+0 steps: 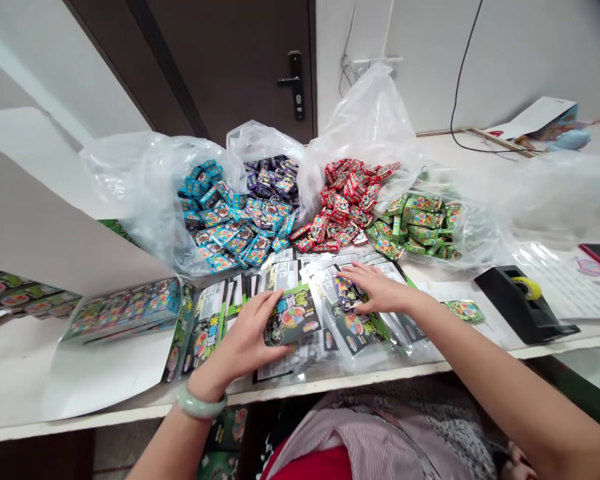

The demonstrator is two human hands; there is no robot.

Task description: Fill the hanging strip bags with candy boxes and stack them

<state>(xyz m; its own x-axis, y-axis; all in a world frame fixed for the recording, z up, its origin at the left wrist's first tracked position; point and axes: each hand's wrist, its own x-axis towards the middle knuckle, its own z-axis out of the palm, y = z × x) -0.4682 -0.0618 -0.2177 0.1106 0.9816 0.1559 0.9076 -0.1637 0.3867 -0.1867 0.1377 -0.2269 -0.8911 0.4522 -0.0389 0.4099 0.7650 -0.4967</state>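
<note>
My left hand (247, 340) grips a small green card packet (293, 319) at its left edge, just above the white table (20, 373). My right hand (375, 288) lies over a spread of clear sleeves (360, 333) with green cards, its fingers curled on a small purple packet (347, 293). Behind the hands lie heaps of small packets in clear plastic bags: blue (220, 220), purple (273, 175), red (343, 203) and green (420, 223).
A black tape dispenser (523, 300) stands at the right near the table's front edge. A stack of green boxes in wrap (125, 310) lies at the left under a big white sheet (40, 227). A dark door (230, 60) is behind.
</note>
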